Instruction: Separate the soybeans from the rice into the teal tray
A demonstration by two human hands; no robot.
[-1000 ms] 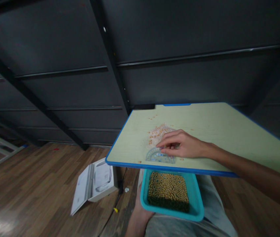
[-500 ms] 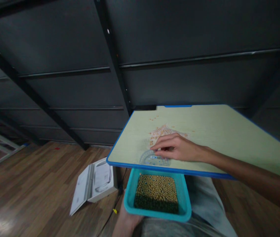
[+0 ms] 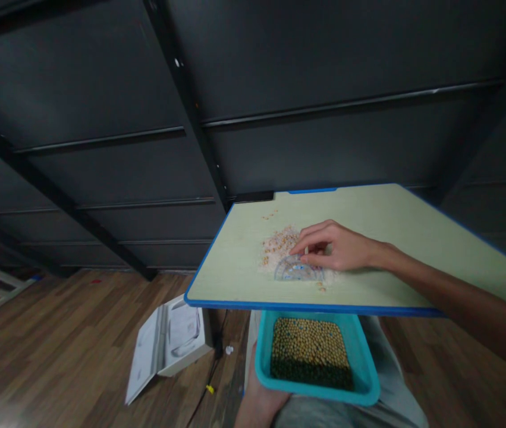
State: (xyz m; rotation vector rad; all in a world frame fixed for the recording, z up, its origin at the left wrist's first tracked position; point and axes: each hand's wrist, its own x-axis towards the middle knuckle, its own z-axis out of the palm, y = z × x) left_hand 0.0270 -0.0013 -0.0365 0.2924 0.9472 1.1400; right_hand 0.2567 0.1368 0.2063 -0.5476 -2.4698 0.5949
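On the tabletop, my right hand (image 3: 330,245) pinches the rounded edge of a clear protractor (image 3: 297,270), which lies over part of a pile of pale grains mixed with orange-yellow bits (image 3: 275,246). A few yellow pieces (image 3: 321,286) lie just below the protractor. Under the table's front edge, my left hand (image 3: 264,392) holds a turquoise basket (image 3: 371,380) by its left side and underside; most of those fingers are hidden beneath it. Round tan beans (image 3: 308,342) fill the basket, looking dark green along the near side.
The pale folding table (image 3: 390,226) has a blue rim and stands against a dark panelled wall (image 3: 114,119). An open white box (image 3: 175,336) sits on the wooden floor at left, beside a black cable (image 3: 210,374) with a yellow tag.
My right hand and the protractor have moved away from the table's front edge onto the grain pile. The basket has shifted right in view, still in my left hand.
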